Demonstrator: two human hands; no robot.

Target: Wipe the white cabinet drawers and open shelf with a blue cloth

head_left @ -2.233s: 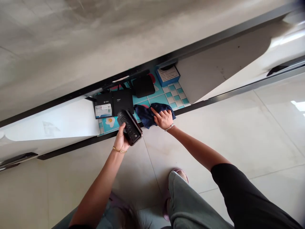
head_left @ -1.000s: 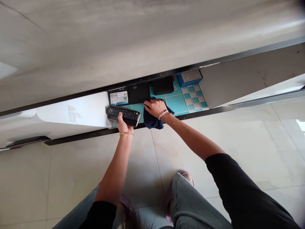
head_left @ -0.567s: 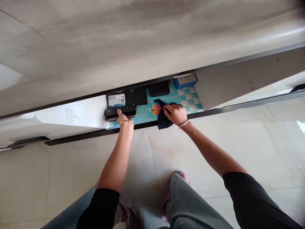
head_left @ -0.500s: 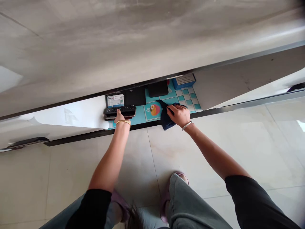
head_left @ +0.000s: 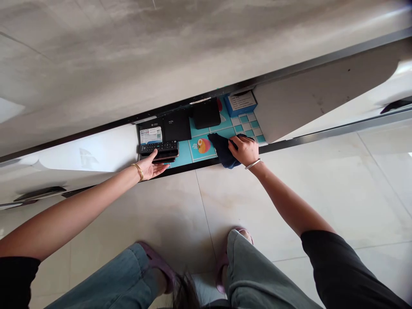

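My left hand (head_left: 151, 166) is at the left front of a drawer-like compartment, palm turned up and fingers stretched out. Its thumb tip reaches the front edge of a black remote control (head_left: 160, 147), which rests on top of other dark flat items. A dark blue cloth (head_left: 222, 150) is bunched under my right hand (head_left: 245, 149), whose fingers are closed on it. The cloth lies over the teal patterned liner (head_left: 183, 155) and the front rim. Part of the cloth is hidden beneath my hand.
Behind the remote lie a white-labelled packet (head_left: 151, 135) and a black H3C box (head_left: 176, 127). A black flat device (head_left: 207, 113) and a blue box (head_left: 241, 103) stand farther right. A dark-edged countertop (head_left: 128, 77) overhangs the back. My feet are on the tiled floor (head_left: 174, 214) below.
My left hand has come off the remote stack, turning palm up and shifting left and slightly down as the forearm swung left. My right hand still grips the cloth, almost in the same place.
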